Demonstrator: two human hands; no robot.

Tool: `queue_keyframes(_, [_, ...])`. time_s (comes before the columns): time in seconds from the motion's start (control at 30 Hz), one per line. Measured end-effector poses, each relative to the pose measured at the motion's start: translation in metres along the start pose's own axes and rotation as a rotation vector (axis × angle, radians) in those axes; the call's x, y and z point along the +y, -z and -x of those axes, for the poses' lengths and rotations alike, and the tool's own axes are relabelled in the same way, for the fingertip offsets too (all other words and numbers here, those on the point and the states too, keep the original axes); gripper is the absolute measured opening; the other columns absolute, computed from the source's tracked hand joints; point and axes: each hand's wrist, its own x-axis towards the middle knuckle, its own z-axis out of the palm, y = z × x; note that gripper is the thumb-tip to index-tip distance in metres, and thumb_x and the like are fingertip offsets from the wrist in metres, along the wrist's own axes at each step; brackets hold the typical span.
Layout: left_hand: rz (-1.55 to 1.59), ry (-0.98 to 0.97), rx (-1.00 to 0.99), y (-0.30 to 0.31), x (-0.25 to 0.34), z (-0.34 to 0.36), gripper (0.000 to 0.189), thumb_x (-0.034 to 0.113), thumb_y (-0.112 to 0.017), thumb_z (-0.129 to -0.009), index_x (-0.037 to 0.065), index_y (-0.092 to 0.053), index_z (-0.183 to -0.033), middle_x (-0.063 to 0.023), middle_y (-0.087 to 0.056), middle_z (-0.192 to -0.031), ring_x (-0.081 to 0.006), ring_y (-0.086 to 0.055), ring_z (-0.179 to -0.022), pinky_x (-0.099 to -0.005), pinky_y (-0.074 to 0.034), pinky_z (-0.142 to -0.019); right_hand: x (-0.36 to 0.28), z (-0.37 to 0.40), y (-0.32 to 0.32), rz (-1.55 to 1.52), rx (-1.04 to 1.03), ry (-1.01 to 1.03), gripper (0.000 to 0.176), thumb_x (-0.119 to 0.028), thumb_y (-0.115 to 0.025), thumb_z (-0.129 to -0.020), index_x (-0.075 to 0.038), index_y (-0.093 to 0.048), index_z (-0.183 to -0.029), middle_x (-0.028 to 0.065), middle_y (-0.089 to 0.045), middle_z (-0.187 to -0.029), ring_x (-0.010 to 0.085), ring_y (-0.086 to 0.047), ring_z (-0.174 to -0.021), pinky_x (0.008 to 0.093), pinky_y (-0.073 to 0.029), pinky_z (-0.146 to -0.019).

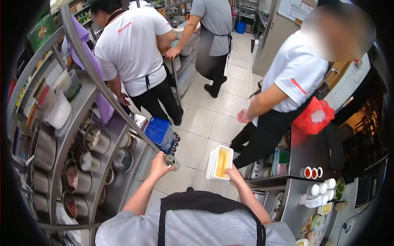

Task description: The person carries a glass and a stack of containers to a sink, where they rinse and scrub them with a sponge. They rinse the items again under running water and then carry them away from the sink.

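Note:
My left hand (159,165) is closed around a small clear cup (171,162) with something dark green inside, too small to make out. In my right hand (234,176) is a stack of white rectangular tubs (211,166), gripped at its right side and tilted. Yellow content shows inside the front tub; whatever the others hold is hidden. Both hands are held out in front of my dark apron (197,201), above the tiled floor and apart from each other.
Steel shelves (78,123) with metal pots curve along the left. A blue crate (159,133) stands on the floor ahead. A co-worker (287,82) is close on the right; two others stand further ahead. The right counter (293,197) bears sauce cups (314,173) and white tubs.

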Motion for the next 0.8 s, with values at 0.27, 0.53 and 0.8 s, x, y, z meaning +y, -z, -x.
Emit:
queue_keyframes(0.27, [0.042,-0.192,0.128,0.038,0.016,-0.203,0.059,0.026,-0.079,-0.048,0.001,-0.044,-0.088,-0.0168,-0.052,-0.090,-0.0328,-0.052,-0.085,-0.0377,-0.044,-0.072,-0.075,-0.171,-0.048,-0.167,0.144,-0.025,0.063,0.005,-0.040,-0.062,0.000,-0.027,-0.123,0.0140,-0.046,-0.111,0.0247,-0.047,-0.100,0.0326,-0.040,-0.083])
queue_keyframes(0.53, [0.063,-0.184,0.122,0.038,0.070,-0.385,0.059,0.027,-0.081,-0.044,0.001,-0.046,-0.085,-0.0152,-0.056,-0.083,-0.0296,-0.056,-0.080,-0.0350,-0.045,-0.069,-0.161,-0.396,0.004,-0.117,0.220,0.285,0.052,0.001,-0.041,-0.066,0.001,-0.031,-0.118,0.0159,-0.046,-0.106,0.0240,-0.047,-0.099,0.0314,-0.039,-0.085])
queue_keyframes(0.8, [-0.130,-0.136,0.086,0.030,0.047,-0.558,0.060,0.025,-0.081,-0.043,0.002,-0.044,-0.084,-0.0159,-0.054,-0.080,-0.0316,-0.055,-0.078,-0.0378,-0.044,-0.069,-0.257,-0.571,0.023,-0.225,0.270,0.236,0.060,-0.001,-0.043,-0.061,-0.004,-0.030,-0.120,0.0153,-0.046,-0.107,0.0280,-0.052,-0.092,0.0426,-0.050,-0.065])
